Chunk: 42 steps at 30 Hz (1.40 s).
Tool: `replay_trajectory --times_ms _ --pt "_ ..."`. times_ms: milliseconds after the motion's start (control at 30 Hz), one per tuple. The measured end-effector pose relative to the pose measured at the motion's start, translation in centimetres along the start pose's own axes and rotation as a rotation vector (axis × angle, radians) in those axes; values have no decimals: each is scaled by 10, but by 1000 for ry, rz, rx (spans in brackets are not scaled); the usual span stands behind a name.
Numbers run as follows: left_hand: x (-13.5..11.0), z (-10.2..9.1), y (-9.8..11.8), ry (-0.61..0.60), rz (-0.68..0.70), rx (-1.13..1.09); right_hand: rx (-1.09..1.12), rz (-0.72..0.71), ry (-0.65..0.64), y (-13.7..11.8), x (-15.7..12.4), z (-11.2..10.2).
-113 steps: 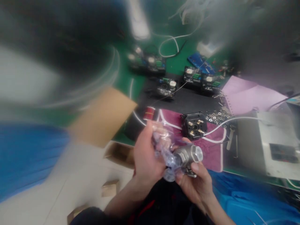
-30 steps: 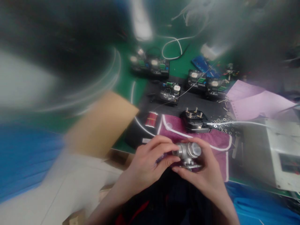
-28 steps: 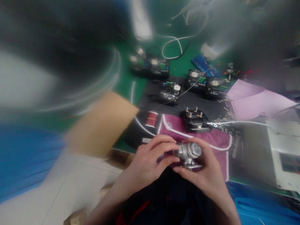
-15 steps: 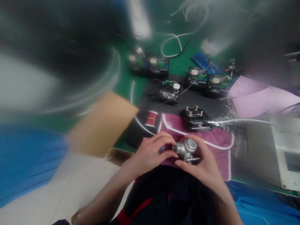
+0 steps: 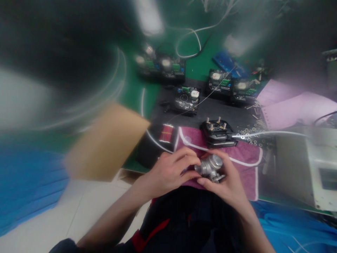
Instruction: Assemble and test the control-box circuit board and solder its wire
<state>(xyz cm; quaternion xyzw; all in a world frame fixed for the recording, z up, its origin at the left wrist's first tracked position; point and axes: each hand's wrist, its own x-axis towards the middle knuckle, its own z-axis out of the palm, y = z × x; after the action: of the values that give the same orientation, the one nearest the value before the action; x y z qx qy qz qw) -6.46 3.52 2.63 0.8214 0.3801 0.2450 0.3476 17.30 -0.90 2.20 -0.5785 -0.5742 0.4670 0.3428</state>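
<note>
Between my hands is a silver metal fitting (image 5: 210, 166) with a round capped body and a short side branch. My right hand (image 5: 228, 179) wraps around its right side, thumb below and fingers behind. The fingers of my left hand (image 5: 176, 168) pinch the round end on the fitting's left. Both hands are over a purple cloth (image 5: 247, 153) with white edging at the front of the bench. Just beyond them, a black housing (image 5: 218, 133) with several upright metal posts rests partly on the cloth, a white cable running from it to the right.
Several black circuit-board units (image 5: 187, 99) stand on a dark mat. Washers and small pins (image 5: 252, 135) lie scattered near pink papers (image 5: 297, 105). A spool of red wire (image 5: 166, 133) is at the left, past a brown board (image 5: 110, 140). A pale metal box (image 5: 302, 165) stands right.
The metal fitting has turned slightly in my hands, which keep their grip on it. The whole view has shifted a little, so the bench things appear slightly further left and higher.
</note>
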Motion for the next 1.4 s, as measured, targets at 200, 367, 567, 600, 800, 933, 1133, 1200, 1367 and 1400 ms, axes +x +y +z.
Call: replay_trajectory --times_ms 200,367,567,600,800,933,1133,1200,1367,1400 --pt "1 -7 0 -147 -62 -108 -25 -55 35 0 1 3" --pt "4 -9 7 -143 -121 -129 -20 -42 51 2 -1 4" --pt "10 -10 14 -92 -134 -200 -1 -32 71 8 -6 9" --pt "9 -9 15 -79 -129 -229 6 -17 84 8 -6 10" --pt "1 7 16 -1 -98 -315 22 50 106 8 -5 7" --pt "1 0 9 85 -152 -337 83 44 110 7 -6 7" --pt "5 -15 -7 368 -383 -54 125 26 136 9 -7 11" --pt "4 -15 -8 409 -448 -25 99 7 151 10 -8 11" --pt "-13 -11 4 742 -448 -113 -184 -52 244 12 -11 5" --pt "-18 -11 9 810 -457 -161 -215 -53 256 12 -13 3"
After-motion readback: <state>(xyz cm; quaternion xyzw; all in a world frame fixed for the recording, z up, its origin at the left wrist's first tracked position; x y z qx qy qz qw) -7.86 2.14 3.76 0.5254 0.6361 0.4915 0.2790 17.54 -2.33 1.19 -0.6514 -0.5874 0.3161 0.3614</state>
